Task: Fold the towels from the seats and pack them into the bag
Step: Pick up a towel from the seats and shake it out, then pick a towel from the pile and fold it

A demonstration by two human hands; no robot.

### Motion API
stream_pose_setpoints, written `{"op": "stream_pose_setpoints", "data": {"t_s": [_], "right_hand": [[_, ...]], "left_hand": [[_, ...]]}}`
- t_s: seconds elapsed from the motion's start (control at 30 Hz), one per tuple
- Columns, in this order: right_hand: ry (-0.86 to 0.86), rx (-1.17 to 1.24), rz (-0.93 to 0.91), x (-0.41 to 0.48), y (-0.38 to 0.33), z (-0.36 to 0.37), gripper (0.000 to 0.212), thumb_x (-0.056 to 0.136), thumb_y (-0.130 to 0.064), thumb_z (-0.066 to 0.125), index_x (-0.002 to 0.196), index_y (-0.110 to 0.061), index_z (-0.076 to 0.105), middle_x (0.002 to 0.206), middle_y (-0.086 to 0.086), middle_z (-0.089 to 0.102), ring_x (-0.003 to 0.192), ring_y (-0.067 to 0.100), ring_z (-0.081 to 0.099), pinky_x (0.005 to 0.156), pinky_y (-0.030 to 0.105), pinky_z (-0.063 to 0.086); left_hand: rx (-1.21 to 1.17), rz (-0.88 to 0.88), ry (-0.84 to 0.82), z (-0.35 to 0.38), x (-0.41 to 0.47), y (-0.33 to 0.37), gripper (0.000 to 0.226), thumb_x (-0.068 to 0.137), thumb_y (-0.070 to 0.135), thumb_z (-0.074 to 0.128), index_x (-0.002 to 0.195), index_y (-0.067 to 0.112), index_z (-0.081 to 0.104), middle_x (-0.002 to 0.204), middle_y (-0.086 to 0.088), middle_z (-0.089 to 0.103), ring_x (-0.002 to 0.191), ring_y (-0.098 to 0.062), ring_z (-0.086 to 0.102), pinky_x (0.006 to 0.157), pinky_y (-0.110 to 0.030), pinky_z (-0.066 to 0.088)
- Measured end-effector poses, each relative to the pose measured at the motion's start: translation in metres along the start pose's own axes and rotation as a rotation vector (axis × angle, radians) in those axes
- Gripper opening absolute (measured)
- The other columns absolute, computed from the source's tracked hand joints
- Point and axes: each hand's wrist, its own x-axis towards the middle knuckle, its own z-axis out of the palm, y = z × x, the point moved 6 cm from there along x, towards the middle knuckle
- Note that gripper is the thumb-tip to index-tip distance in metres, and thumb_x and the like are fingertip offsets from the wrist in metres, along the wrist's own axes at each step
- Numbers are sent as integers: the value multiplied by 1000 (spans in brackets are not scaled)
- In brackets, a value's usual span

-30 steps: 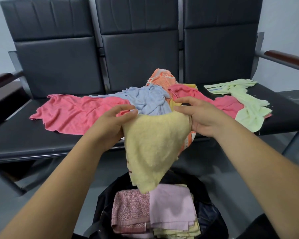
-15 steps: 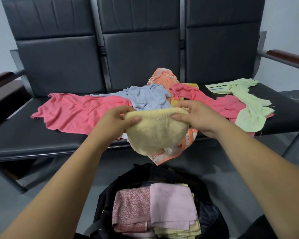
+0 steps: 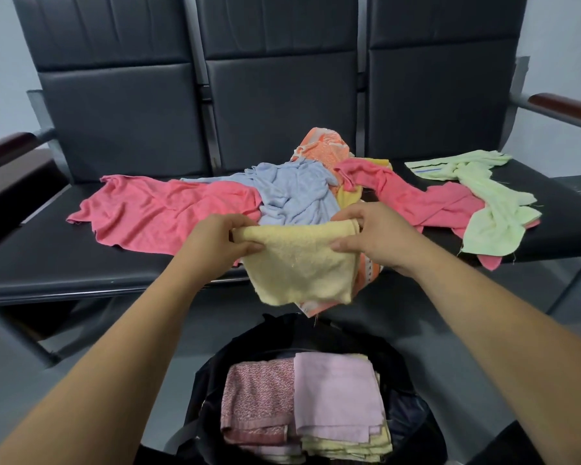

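Nearest the camera, the bag [image 3: 349, 340] stood open on the floor. It already held two folded stacks side by side: a patterned pink towel [image 3: 255, 397] on top at left, a lilac towel [image 3: 339, 394] on top at right.

Above the bag's far rim, just in front of the seat edge, the yellow towel [image 3: 299, 266] hung in the air, doubled over. Left hand [image 3: 212, 243] pinched its upper left corner and right hand [image 3: 373, 236] its upper right corner, each with the thumb on the near face and the fingers curled behind. The towel's long axis ran left to right between the hands, with the folded edge on top and the loose edges hanging down.

Key relation: the bag lay below the towel and nearer the person. Both hands were about equally far from it. Judgement: the towel needs lowering and drawing back toward the person, perhaps after one more fold across its long axis.

Beyond, on the seats [image 3: 47, 270], unfolded towels remained: a pink towel [image 3: 168, 213] at left, a blue towel [image 3: 296, 193] heaped in the middle, an orange towel [image 3: 322, 146] behind it, a second pink towel [image 3: 423, 199] and a green towel [image 3: 493, 209] at right. Judgement: the task was partly done.
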Motion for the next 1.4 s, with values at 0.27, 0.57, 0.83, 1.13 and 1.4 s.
{"op": "stream_pose_setpoints", "data": {"t_s": [0.27,0.57,0.83,1.13,1.4], "right_hand": [[175,458,0,-2,7,9,12,86,-13,76,95,-15,68,96,7,71,89,22,67,78,37,53],[68,893,350,0,74,112,13,90,-7,73,102,-5,67,100,21,72,88,33,69,89,55,54],[-179,521,632,-21,158,209,6,94,-5,68,89,-7,64,93,15,67,83,26,64,70,35,52],[-305,350,829,-12,206,301,23,84,-17,76,87,-4,58,79,11,63,71,23,65,60,34,59],[-387,-18,744,-34,239,345,40,85,-23,71,118,-10,53,112,9,65,96,25,64,84,41,58]], "left_hand": [[-372,12,11,-7,-5,-10,19,94,28,70,87,11,68,76,0,61,60,-1,51,58,-16,41],[-468,-256,-35,57,-30,-96,38,88,66,53,78,30,54,62,17,46,65,-13,46,65,-38,42],[-393,-552,-335,144,-69,-168,35,102,45,52,105,11,62,93,-4,63,82,-17,63,59,-31,56],[-286,-796,-366,206,-99,-275,69,88,71,55,126,13,59,109,-6,66,99,-24,66,82,-40,60],[-58,-799,-582,257,-114,-301,60,92,35,70,141,6,50,134,-10,59,119,-26,58,88,-30,47]]}}
